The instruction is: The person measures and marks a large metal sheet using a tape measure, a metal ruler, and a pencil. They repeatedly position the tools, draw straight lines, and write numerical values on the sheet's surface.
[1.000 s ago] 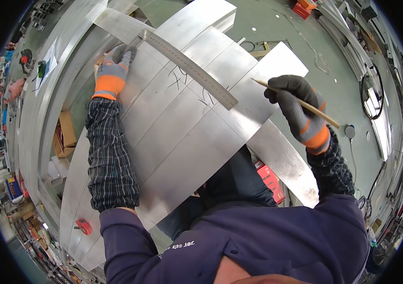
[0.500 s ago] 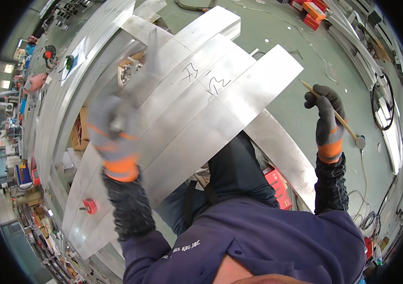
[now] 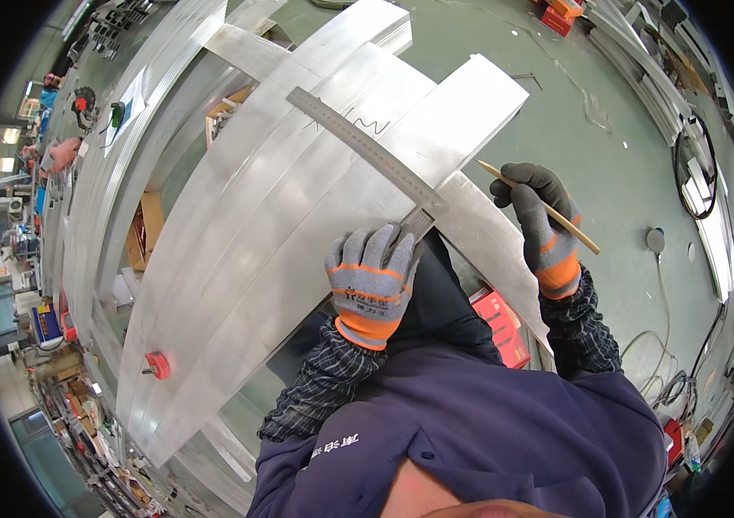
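Note:
Long silvery metal profiles (image 3: 255, 268) lie side by side in front of me, with dark handwritten marks near their far ends. A steel try square (image 3: 367, 148) lies across them, its ruled blade pointing to the far left. My gloved left hand (image 3: 369, 281) grips the stock of the square at the near right edge of the profiles; its fingertips are partly hidden there. To the right, my gloved right hand (image 3: 544, 216) is closed around a wooden pencil (image 3: 581, 237), the tip directed toward the profiles.
A red tape measure (image 3: 157, 365) rests on the profiles at the lower left. Beneath them runs a metal crosspiece (image 3: 496, 250). Red boxes (image 3: 502, 328) stand beside my leg. More long profiles (image 3: 643, 104) and a black cable (image 3: 702, 173) lie at the right.
My left hand has swung right and toward me, bringing the square down across the profiles. My right hand, still with the pencil, has come left, nearer to them.

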Available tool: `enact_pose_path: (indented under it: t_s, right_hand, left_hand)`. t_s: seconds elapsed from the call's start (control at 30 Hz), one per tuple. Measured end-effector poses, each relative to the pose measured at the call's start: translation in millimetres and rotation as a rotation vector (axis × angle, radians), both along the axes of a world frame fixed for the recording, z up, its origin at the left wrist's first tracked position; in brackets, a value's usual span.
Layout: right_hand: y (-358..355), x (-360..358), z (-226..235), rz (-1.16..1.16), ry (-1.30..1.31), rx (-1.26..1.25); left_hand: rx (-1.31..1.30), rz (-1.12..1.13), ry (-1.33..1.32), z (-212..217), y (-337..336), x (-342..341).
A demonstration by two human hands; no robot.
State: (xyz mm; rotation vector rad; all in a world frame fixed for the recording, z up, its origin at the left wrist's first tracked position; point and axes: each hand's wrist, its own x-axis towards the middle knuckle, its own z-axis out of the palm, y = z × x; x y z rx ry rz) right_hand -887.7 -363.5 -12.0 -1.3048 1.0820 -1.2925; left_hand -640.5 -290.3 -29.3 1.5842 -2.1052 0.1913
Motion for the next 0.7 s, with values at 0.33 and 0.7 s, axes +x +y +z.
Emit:
enact_pose_path:
  t_s: [0.33, 0.7]
  right_hand:
    - [-13.5, 4.2, -9.4, 0.026, -0.006, 0.028]
    - [-36.5, 18.2, -8.9, 0.111, 0.124, -0.056]
  left_hand:
    - [-0.064, -0.094, 0.053, -14.4, -22.6, -0.2]
    - [-0.012, -0.076, 0.054, -11.4, -23.6, -1.5]
